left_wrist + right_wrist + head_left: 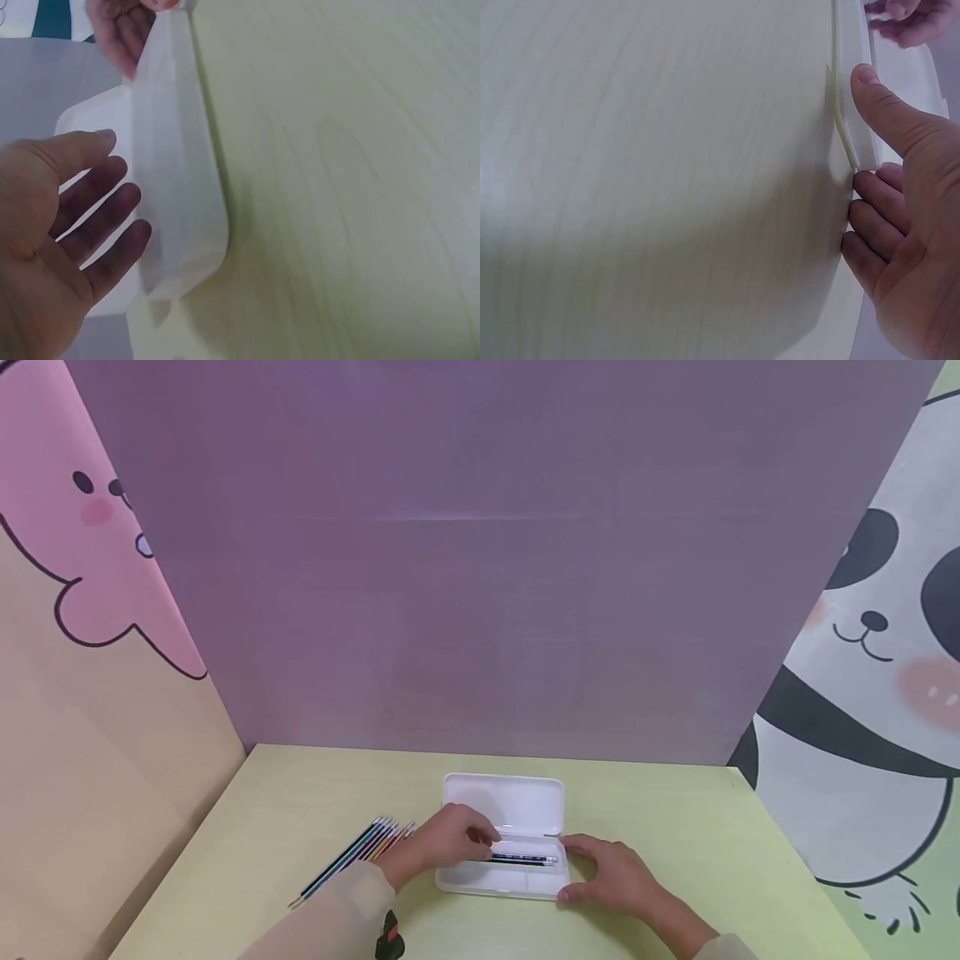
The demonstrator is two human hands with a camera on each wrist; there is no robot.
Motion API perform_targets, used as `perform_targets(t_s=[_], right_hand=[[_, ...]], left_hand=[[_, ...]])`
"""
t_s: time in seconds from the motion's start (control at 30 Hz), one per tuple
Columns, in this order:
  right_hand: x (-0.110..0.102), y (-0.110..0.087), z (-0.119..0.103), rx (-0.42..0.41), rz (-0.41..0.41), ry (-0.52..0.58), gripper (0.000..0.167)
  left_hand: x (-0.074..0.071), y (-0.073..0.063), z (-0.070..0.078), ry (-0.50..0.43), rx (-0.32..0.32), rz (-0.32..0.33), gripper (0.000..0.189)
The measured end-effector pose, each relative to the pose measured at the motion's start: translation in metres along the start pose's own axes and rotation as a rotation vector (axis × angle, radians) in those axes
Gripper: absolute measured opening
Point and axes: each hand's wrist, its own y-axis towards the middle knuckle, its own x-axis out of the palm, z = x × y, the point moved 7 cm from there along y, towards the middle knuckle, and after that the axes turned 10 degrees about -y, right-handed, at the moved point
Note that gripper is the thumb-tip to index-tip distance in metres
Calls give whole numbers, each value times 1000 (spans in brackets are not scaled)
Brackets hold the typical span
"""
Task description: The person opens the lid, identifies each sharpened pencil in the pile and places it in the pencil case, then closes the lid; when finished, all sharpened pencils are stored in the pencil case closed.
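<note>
A white plastic pencil case (472,881) lies on the table with its lid (502,802) raised at the back. Dark patterned pencils (521,860) lie lengthwise inside; their left ends are hidden by my left hand (450,837). That hand hovers over the left part of the case, its fingers loosely bent and nothing between them in the left wrist view. At the case's right end, my right hand (611,872) grips it, thumb at the front corner and index finger at the back corner. The right wrist view shows the thumb along the case wall (855,90).
Left of the case, several pencils (352,852) in mixed colours lie slanted in a bundle, partly behind my left forearm. A small black and red object (390,937) shows beside the left sleeve. A purple panel (487,610) stands behind the table (675,810).
</note>
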Motion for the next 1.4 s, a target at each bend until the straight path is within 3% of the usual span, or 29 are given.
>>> perform_targets(t_s=[0.3, 0.47, 0.6, 0.77, 0.93, 1.13, 1.4], right_hand=[[0, -1, 3, 3, -4, 9, 81], [2, -1, 4, 8, -2, 15, 81], [4, -1, 5, 14, -4, 17, 81], [6, -1, 6, 27, -10, 10, 80], [5, -2, 5, 26, -4, 13, 80], [3, -2, 4, 36, 0, 18, 80], [2, -2, 4, 35, 1, 14, 80]], left_hand=[[-44, -31, -3, -91, 4, -38, 29], [-73, -49, -13, -115, -16, -1, 32], [-96, -66, -26, -114, -45, 50, 30], [-118, -85, -53, -91, -74, 112, 27], [-130, -101, -76, -162, -97, 124, 31], [-133, -119, -96, -268, -120, 113, 36], [-132, -130, -106, -325, -156, 110, 37]])
